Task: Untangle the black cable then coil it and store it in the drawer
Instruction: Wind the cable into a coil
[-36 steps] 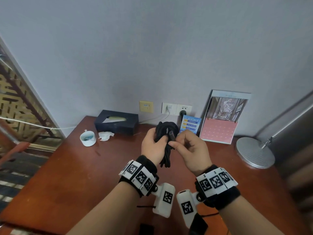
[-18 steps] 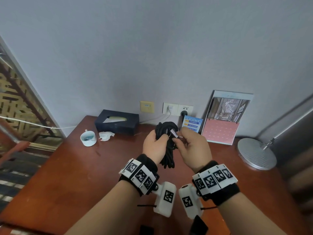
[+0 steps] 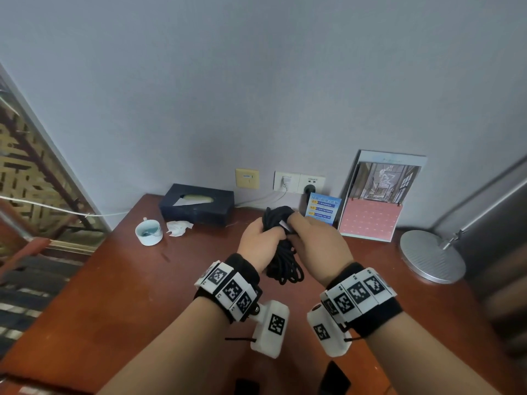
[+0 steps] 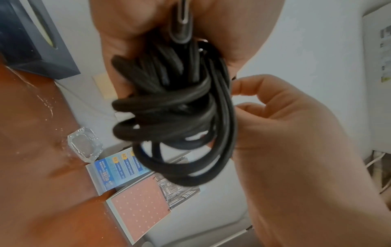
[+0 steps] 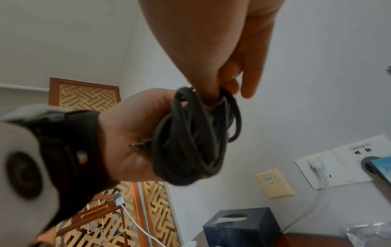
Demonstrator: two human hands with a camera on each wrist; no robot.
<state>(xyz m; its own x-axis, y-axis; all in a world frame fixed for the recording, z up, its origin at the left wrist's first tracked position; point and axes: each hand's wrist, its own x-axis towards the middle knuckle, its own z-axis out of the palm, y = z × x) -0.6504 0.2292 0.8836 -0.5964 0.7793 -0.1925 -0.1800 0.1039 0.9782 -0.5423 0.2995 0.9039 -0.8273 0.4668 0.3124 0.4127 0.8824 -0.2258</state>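
The black cable [image 3: 283, 253] is a bundle of coiled loops held above the red-brown desk [image 3: 119, 286]. My left hand [image 3: 261, 242] grips the middle of the bundle, fingers wrapped round it. My right hand [image 3: 310, 238] pinches the cable's plug end against the top of the coil. In the left wrist view the loops of the black cable [image 4: 180, 108] hang below the left palm, and a plug [image 4: 182, 25] sticks out near the palm. In the right wrist view the right fingers [image 5: 213, 86] press into the top of the coil [image 5: 190, 138]. No drawer is in view.
On the desk stand a dark tissue box [image 3: 196, 203], a white cup [image 3: 149, 232], a crumpled tissue [image 3: 178, 227], a blue card [image 3: 323, 208], a pink calendar [image 3: 373, 215] and a silver lamp base [image 3: 432, 256]. Wall sockets [image 3: 298, 182] sit behind the hands.
My right hand has moved the plug end from in front of the coil in against its top. The left hand keeps its grip on the bundle.
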